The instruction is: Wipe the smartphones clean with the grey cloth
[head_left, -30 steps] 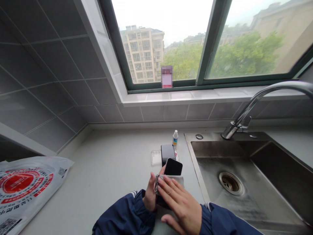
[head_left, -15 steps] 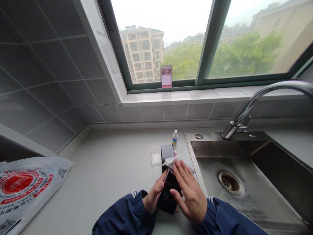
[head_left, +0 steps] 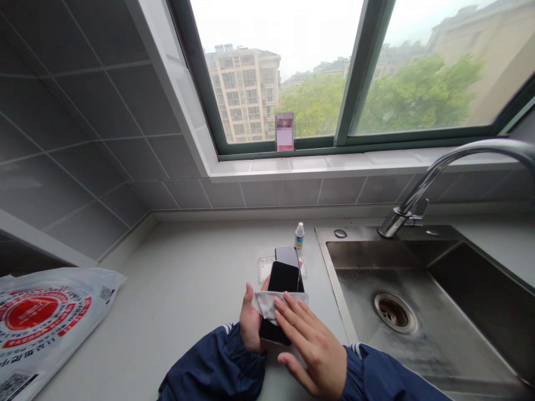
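Note:
My left hand [head_left: 249, 326] is wrapped around the left side of a black smartphone [head_left: 284, 274], which it holds tilted above the counter. A pale grey cloth [head_left: 266, 305] lies across the middle of the phone's dark face. With fingers stretched out flat, my right hand [head_left: 313, 340] presses on this cloth, its thumb apart from the phone. Just behind, a second phone [head_left: 286, 254] lies partly covered by the held one. A clear phone case [head_left: 264, 267] rests to its left. Beyond them stands a small white-capped bottle [head_left: 299, 236] with a blue and yellow label.
A steel sink [head_left: 334, 278] with a curved chrome faucet [head_left: 422, 184] is on the right. On the left lies a white plastic bag [head_left: 50, 317] with red print. The pale counter [head_left: 188, 267] meets a tiled wall below the window [head_left: 317, 94].
The cloth and my right hand have moved down and left from the phone's upper end to its middle. My left hand has shifted left, and the phone's upper face now shows.

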A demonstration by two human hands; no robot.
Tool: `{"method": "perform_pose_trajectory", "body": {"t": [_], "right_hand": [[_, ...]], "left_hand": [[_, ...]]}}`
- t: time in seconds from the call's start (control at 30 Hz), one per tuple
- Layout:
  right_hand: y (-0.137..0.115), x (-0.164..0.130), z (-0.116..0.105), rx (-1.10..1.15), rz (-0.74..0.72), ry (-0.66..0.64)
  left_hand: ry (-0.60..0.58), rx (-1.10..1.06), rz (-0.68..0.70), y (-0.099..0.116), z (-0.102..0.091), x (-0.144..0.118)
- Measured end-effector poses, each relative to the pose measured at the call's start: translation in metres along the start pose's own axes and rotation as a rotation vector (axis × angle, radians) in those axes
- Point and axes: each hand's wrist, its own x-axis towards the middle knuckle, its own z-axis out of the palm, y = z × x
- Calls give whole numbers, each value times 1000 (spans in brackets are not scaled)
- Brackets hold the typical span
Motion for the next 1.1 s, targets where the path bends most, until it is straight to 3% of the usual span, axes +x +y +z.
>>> {"method": "perform_pose_trajectory", "body": {"t": [0.07,0.2,0.43,0.7,0.93,1.1], "right_hand": [[-3,0,0,8,-64,-43],[-6,0,4,7,-230,-117],[-8,1,6,6,-230,-109],[6,3,0,9,-173,161],[6,-1,8,-15,-77,198],[5,-1,5,17,-37,305]], "left_hand": [[50,-19,-5,2,-2,-2],[133,-2,-152,9,-4,-7],[159,-17,-171,13,-1,-7],[38,51,-54,8,10,0],[77,36,8,-3,9,-2],[57,-2,-15,-6,11,-2]]}}
